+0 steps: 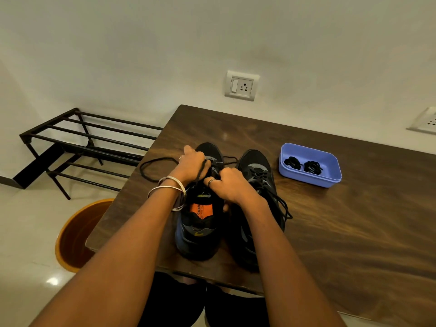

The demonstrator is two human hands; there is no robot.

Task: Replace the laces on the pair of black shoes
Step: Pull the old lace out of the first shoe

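Both hands, my left hand (192, 165) and right hand (230, 185), pinch the lace (153, 167) on the left shoe (200, 223); tugging hard could drag it off the bench (330, 232).

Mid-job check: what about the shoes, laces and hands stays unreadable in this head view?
- Left shoe: eyelets hidden behind left hand and right hand.
- Right shoe: heel covered by the right forearm.
- Blue tray: coiled laces too small to count.
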